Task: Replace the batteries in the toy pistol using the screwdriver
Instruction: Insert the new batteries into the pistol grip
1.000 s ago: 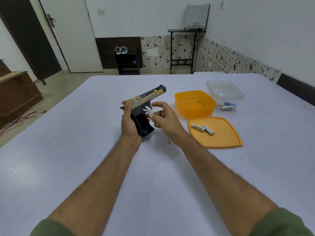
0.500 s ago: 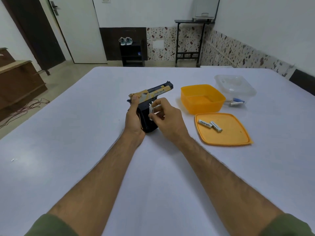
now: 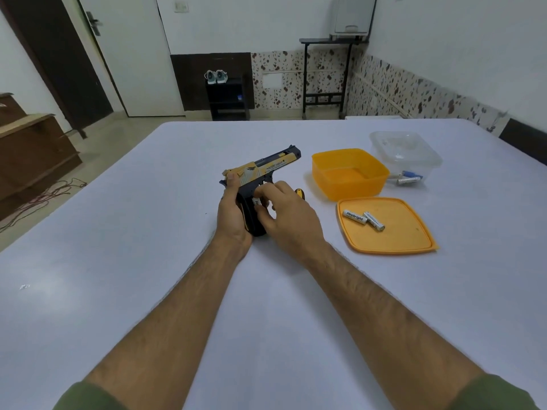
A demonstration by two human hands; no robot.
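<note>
Head view, the only one supplied. We find the toy pistol (image 3: 260, 173) at centre frame, raised off the white table (image 3: 118, 232), muzzle toward the upper right and grip pointing down toward the wearer.

Change noted: a second ago the right hand (image 3: 291, 220) stood clear of the grip with a white battery (image 3: 257, 201) pinched in its fingertips. Half a second ago it had closed in. Now its fingers lie against the open side of the grip and the battery sits partly inside, with only a short white, lettered section visible. We judge that a fresh cell is being seated, so the cover is evidently off and the old cells out; refitting the cover is not yet done.

Hand pose: the left hand (image 3: 233, 214) is wrapped firmly around the rear of the grip, thumb up by the back of the slide, steadying the pistol. The right hand approaches from the right, knuckles up, fingers curled together and pressing the battery; whether it grips the cell or merely pushes it we cannot tell.

A yellow screwdriver (image 3: 299, 192) handle shows just behind the right hand. Right of centre, two more batteries (image 3: 364, 219) lie on the orange lid (image 3: 393, 235), below the orange container (image 3: 349, 173). Other cells rest beside the clear container (image 3: 405, 152), upper right.
</note>
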